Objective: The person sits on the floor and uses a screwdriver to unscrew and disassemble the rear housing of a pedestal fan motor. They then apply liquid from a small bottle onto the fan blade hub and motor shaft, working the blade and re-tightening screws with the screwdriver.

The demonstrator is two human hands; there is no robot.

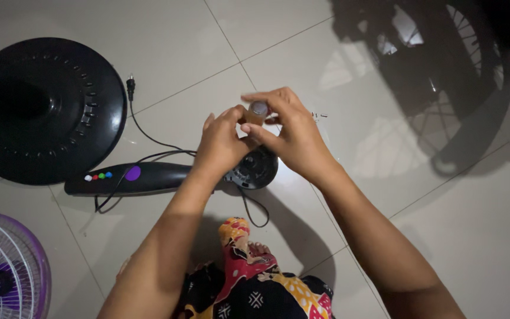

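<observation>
— Patterned cloth (255, 289) nearest; both hands above the fan motor housing (254, 169)?
— Yes: left hand (222, 145) and right hand (293, 139) pinch a small capped bottle (257, 111), seemingly uncapping; steady twisting needed.

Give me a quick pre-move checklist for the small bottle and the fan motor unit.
1. Small bottle gripped by both hands: ok; left hand, right hand.
2. Bottle above the fan motor unit: ok.
3. Cap on or off: cannot tell, fingers cover it.
4. Loose screws lie apart from the hands: ok.
5. Black cable off the motor unit: not ok, it runs by it.
6. Fan base clear of the hands: ok.
</observation>
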